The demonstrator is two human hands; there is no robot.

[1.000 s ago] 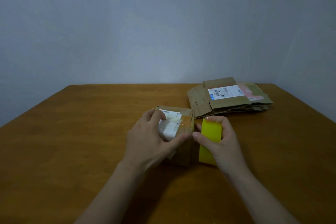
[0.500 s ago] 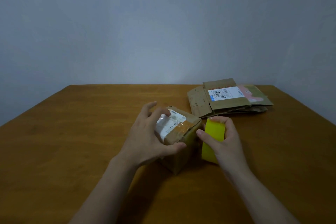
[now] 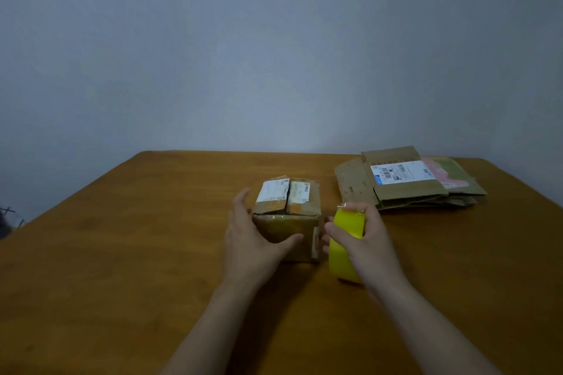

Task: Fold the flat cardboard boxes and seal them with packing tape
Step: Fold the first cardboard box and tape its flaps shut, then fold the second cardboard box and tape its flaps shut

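**On the table: box steadied, tape roll gripped**

At the middle of the wooden table (image 3: 122, 253), in the head view, a small folded cardboard box (image 3: 286, 216) is seen standing upright. Its two top flaps are closed and meet at a centre seam, and torn white labels are carried on both. The left hand (image 3: 249, 240) is laid against the box's near left corner, with the fingers held straight along the left side and the thumb spread across the front face. A yellow tape roll (image 3: 345, 228) is gripped on edge by the right hand (image 3: 371, 240), just right of the box. A stack of flat cardboard boxes (image 3: 408, 183) is seen lying near the far right of the table, well apart from both hands.
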